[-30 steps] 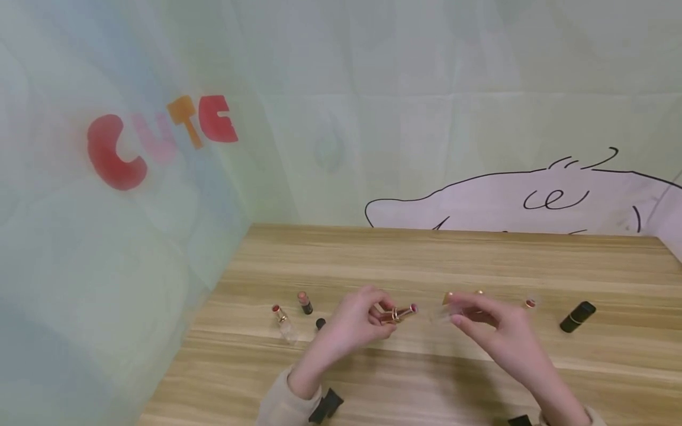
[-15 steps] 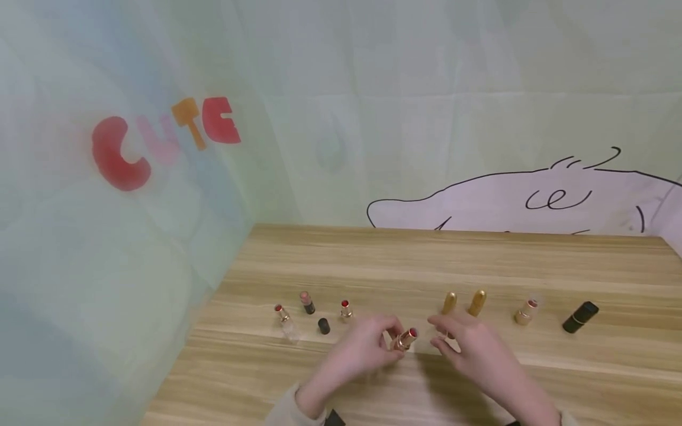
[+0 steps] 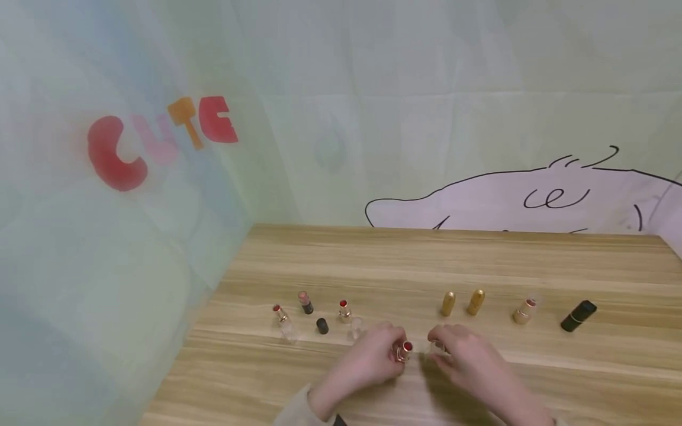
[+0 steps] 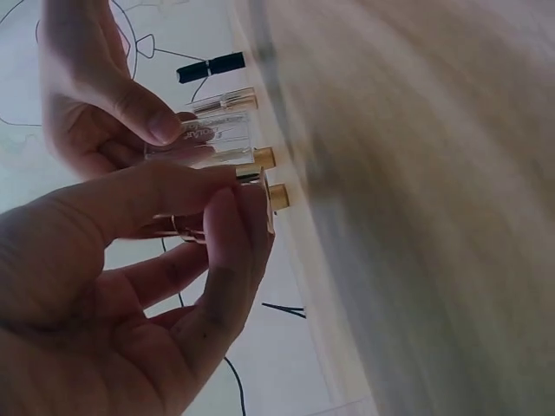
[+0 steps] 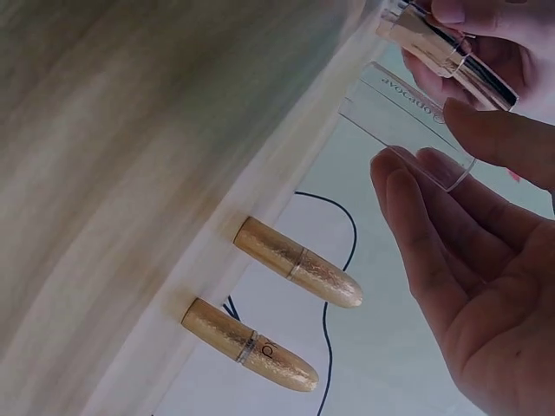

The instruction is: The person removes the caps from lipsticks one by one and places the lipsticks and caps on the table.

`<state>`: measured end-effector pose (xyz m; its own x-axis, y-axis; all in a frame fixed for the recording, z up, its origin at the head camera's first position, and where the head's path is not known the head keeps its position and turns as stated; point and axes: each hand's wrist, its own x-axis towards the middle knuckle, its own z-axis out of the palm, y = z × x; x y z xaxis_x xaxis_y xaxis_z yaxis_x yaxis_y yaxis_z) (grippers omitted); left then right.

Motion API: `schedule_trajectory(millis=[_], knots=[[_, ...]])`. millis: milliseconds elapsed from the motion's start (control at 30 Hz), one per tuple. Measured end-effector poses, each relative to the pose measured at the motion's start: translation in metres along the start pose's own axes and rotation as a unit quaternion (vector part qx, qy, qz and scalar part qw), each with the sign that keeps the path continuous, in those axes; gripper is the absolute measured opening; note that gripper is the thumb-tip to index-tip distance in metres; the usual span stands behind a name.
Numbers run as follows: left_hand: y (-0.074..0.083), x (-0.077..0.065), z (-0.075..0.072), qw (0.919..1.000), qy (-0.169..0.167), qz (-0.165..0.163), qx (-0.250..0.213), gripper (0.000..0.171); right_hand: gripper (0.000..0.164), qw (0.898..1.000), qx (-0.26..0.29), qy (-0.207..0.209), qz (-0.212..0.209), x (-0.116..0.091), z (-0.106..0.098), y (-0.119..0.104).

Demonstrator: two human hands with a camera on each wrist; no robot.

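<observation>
My left hand (image 3: 373, 355) pinches a gold lipstick (image 3: 404, 353) near its base, low over the front of the table. The lipstick's red tip points up, and no cap covers it. Just to the right, my right hand (image 3: 471, 361) holds a clear cap (image 5: 403, 121) between thumb and fingers, with lettering on its side. In the right wrist view the cap is beside the lipstick's gold tube (image 5: 447, 56), slightly apart from it. The left wrist view shows the cap (image 4: 221, 134) beyond the left fingertips, while the left fingers partly hide the lipstick.
Two gold bullet-shaped lipsticks (image 3: 449, 303), a pinkish-gold lipstick (image 3: 524, 311) and a black tube (image 3: 578, 316) stand behind the right hand. Left of the hands are uncapped lipsticks (image 3: 345, 311), a small black cap (image 3: 322, 326) and clear caps (image 3: 357, 328).
Both hands have come down toward the table's front edge and drawn closer together. The lipstick has turned from lying sideways to nearly upright. A clear cap behind the left hand now shows.
</observation>
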<state>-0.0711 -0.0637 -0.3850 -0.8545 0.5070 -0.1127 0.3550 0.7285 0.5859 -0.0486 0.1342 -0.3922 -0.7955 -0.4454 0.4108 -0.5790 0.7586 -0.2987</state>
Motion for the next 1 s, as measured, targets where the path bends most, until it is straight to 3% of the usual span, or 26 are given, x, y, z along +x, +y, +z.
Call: schedule_trajectory(millis=[167,333,1000], knots=[[-0.002,0.003,0.005,0.9984,0.025,-0.001,0.051,0.017,0.029,1.000,-0.005,-0.007,-0.004,0.001,0.005,0.000],[-0.004,0.005,0.006,0.9969,0.036,-0.002,0.071,0.017,0.028,1.000,-0.001,-0.016,-0.003,0.003,0.010,0.000],[-0.009,0.010,0.004,0.9961,0.005,0.016,0.087,0.022,0.021,0.997,0.015,-0.062,0.035,0.006,0.012,0.000]])
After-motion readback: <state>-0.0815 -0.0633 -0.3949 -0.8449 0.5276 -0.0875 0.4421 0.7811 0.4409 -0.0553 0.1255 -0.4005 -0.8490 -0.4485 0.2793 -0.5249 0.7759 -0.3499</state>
